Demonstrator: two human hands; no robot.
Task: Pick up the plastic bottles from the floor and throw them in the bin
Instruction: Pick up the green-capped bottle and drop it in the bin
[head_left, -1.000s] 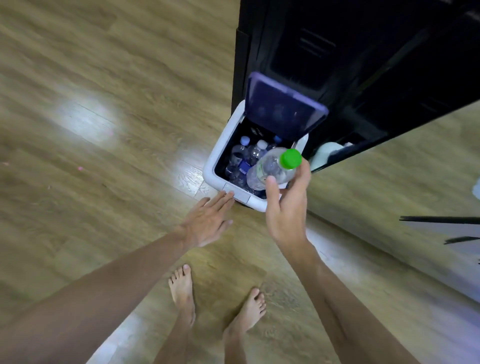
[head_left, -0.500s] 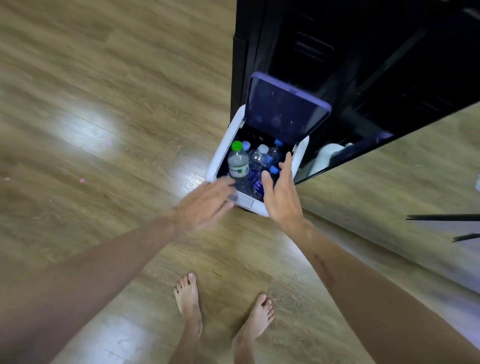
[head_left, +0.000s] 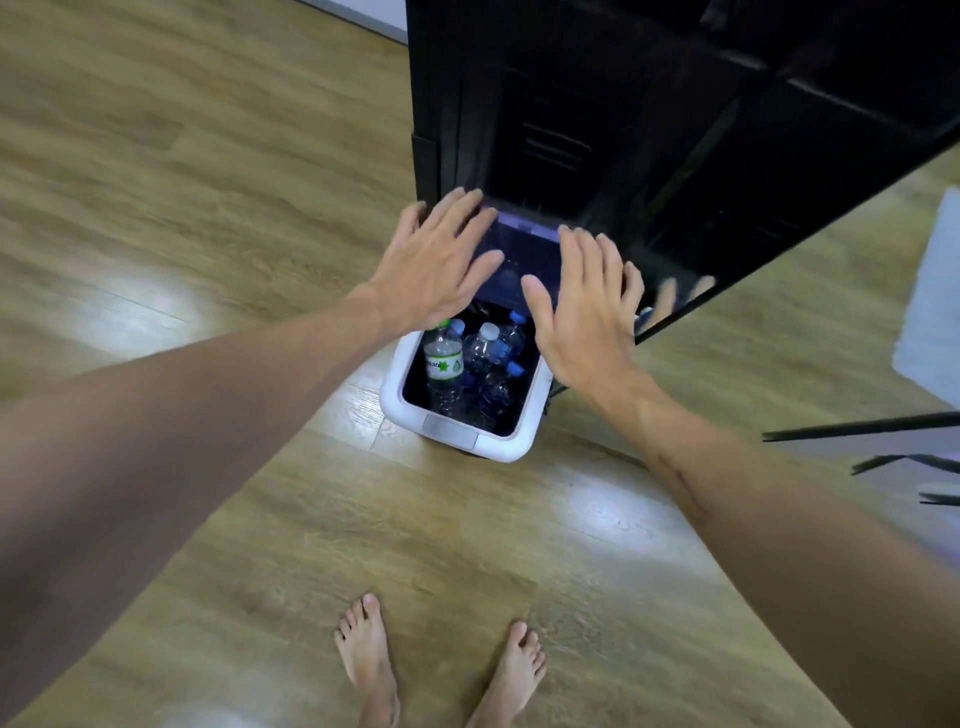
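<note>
A white bin (head_left: 410, 410) stands on the wooden floor against a black cabinet. Its dark lid (head_left: 524, 249) is raised at the back. Inside stand several clear plastic bottles: one with a green label and green cap (head_left: 443, 364) at the left, others with blue caps (head_left: 498, 358) beside it. My left hand (head_left: 441, 260) and my right hand (head_left: 587, 306) are both over the lid with straight, spread fingers. Neither hand holds anything. Whether the fingers touch the lid is unclear.
The black cabinet (head_left: 675, 130) rises right behind the bin. My bare feet (head_left: 441, 665) stand on the floor in front of it. Thin black bars (head_left: 862, 428) and a pale object (head_left: 935, 312) lie at the right edge.
My right hand dropped the green-capped bottle into the bin, where it now stands at the left. Both hands then rose from the bin's front rim to the raised lid.
</note>
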